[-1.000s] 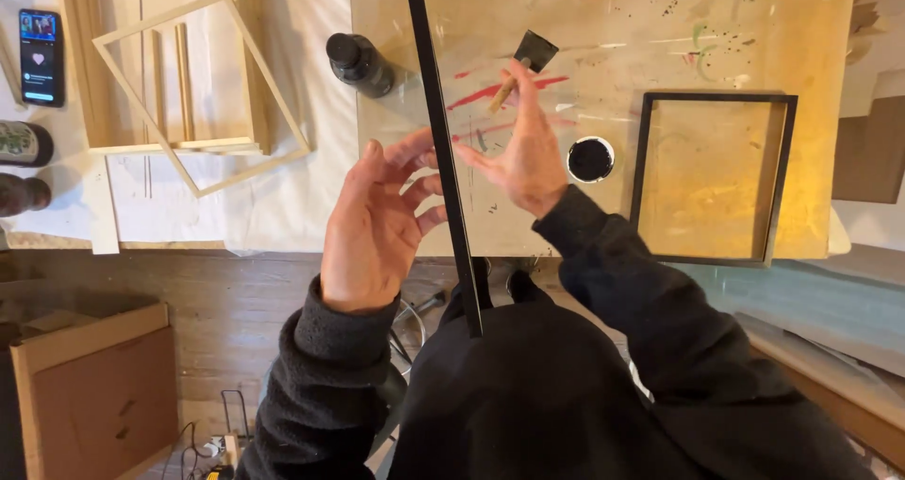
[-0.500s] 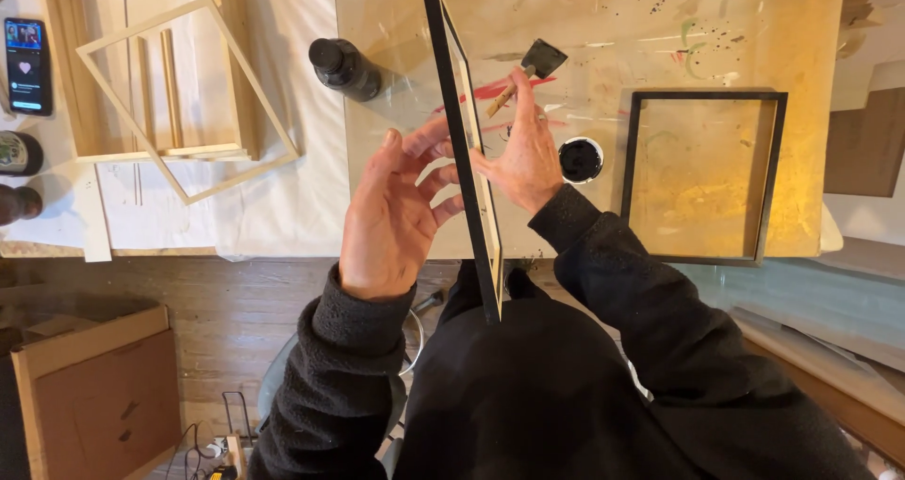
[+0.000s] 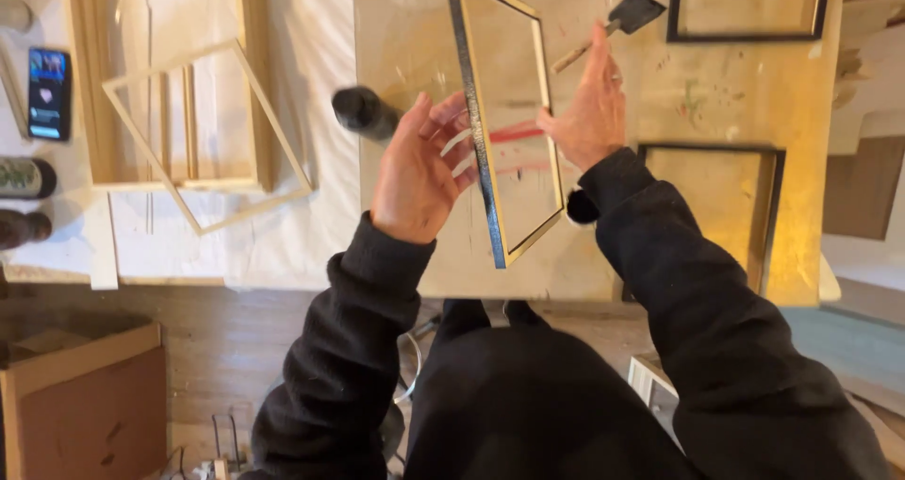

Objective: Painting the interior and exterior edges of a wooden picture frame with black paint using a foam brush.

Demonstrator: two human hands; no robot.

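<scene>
A black-edged picture frame (image 3: 504, 131), bare wood on its inner faces, is held tilted above the paint-marked table (image 3: 405, 27). The left hand (image 3: 419, 173) steadies its dark outer edge with spread fingertips; the right hand (image 3: 589, 112) pinches the far rail while gripping a foam brush (image 3: 630, 13). The step in hand appears to be inspecting the painted edges; brushing next would call for a firmer left-hand hold. A dark bottle (image 3: 363, 112) stands just beside.
</scene>
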